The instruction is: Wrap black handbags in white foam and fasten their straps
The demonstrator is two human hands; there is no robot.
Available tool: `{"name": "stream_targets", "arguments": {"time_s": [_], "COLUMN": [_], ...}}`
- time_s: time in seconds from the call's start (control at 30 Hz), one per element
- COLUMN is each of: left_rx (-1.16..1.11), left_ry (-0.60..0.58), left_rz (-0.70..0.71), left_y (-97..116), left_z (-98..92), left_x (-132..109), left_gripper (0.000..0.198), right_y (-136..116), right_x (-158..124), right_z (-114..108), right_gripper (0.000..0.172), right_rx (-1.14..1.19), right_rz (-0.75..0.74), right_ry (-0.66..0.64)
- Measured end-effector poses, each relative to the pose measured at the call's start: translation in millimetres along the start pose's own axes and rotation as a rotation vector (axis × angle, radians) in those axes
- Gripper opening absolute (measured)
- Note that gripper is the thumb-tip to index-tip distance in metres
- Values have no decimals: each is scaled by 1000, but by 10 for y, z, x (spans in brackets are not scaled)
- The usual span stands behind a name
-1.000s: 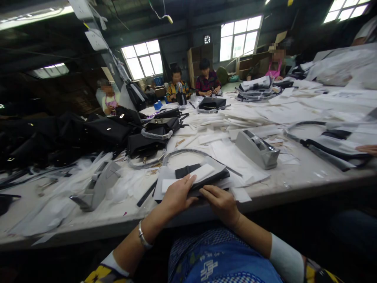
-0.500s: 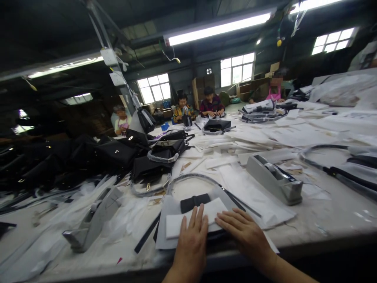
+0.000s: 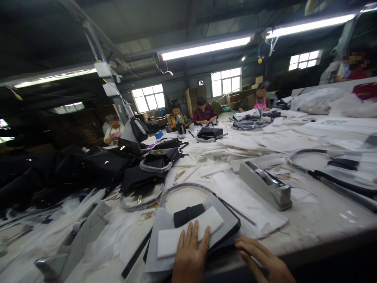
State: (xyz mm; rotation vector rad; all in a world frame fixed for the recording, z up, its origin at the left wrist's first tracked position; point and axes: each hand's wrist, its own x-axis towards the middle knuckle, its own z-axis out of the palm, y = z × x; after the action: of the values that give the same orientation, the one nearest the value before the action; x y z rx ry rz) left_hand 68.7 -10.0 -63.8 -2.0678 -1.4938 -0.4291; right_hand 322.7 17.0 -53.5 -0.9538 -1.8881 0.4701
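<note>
Before me a black handbag [image 3: 232,224] lies flat at the table's front edge, partly covered by a thin white sheet [image 3: 159,220]. Its wrapped handle [image 3: 188,184] arches away from me. A folded white padding piece [image 3: 212,222] rests on the sheet, just below the bag's black flap strap [image 3: 188,214]. My left hand [image 3: 191,251] presses flat on the padding, fingers stretched out. Beside the bag's lower right corner is my right hand [image 3: 265,261], fingers extended and apart from the thumb; whether its fingertips touch the bag I cannot tell.
Grey tape dispensers stand right [image 3: 265,186] and left [image 3: 73,239] of the bag. Black bags [image 3: 100,165] pile up on the left. Another wrapped bag [image 3: 343,164] lies at the right. Loose white sheets [image 3: 279,137] cover the table's middle. Several people sit across the table.
My right hand has left the padding and moved right and toward me, to the bag's lower right corner. My left hand stays on the padding. The view has shifted slightly.
</note>
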Motion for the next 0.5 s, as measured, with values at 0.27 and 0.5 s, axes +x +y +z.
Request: {"name": "stream_targets", "arguments": {"time_s": [0.27,0.5], "left_rx": [16,-6], "left_ry": [8,94], "left_rz": [52,23], "left_y": [-33,5], "left_z": [-33,-10], "left_x": [13,29], "left_gripper": [67,56], "right_y": [22,-161], "right_x": [-83,-49], "right_z": [127,3], "right_gripper": [37,82], "right_rx": [732,1081], "right_rz": [864,1121], "right_ry": [24,58]}}
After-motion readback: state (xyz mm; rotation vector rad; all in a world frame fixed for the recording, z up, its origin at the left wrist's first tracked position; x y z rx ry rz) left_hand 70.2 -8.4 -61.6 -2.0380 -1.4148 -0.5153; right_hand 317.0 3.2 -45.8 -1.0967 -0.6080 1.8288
